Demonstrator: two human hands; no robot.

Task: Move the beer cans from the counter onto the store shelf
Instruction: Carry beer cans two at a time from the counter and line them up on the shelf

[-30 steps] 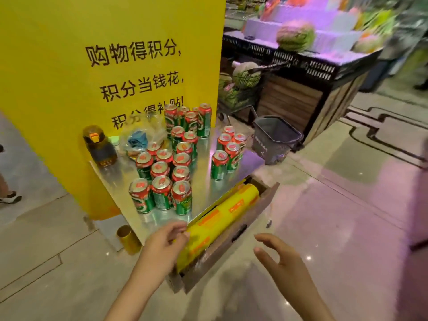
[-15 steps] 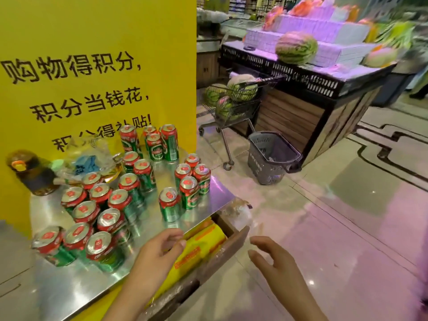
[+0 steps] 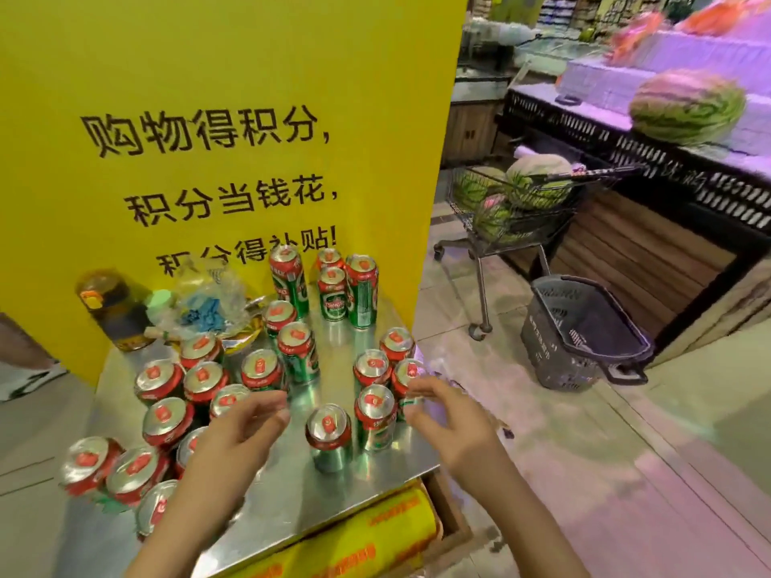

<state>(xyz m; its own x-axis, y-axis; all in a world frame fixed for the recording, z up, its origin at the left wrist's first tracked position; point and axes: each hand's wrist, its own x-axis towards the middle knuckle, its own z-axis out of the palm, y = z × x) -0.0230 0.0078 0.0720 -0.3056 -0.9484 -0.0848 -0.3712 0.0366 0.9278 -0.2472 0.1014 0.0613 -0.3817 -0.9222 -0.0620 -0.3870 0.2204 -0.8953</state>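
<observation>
Several green and red beer cans stand on a steel counter (image 3: 292,490). A big cluster (image 3: 167,415) fills the left side, and three tall cans (image 3: 333,294) stand at the back. A lone can (image 3: 329,431) stands between my hands, with another can (image 3: 375,410) just to its right. My left hand (image 3: 238,440) hovers over the left cluster with loosely curled fingers and holds nothing. My right hand (image 3: 450,419) has spread fingers and thumb against the side of the rightmost can (image 3: 408,371), with no clear grip. No store shelf is in view.
A yellow sign panel (image 3: 208,98) rises behind the counter. A dark bottle (image 3: 112,310) and a plastic bag (image 3: 204,302) sit at the back left. A yellow film roll (image 3: 354,540) lies in the open drawer below. A cart of watermelons (image 3: 521,198) and a grey basket (image 3: 584,331) stand on the right.
Both hands rose from the drawer edge to over the cans. The right hand came in from beside the counter to the rightmost can. The view moved closer.
</observation>
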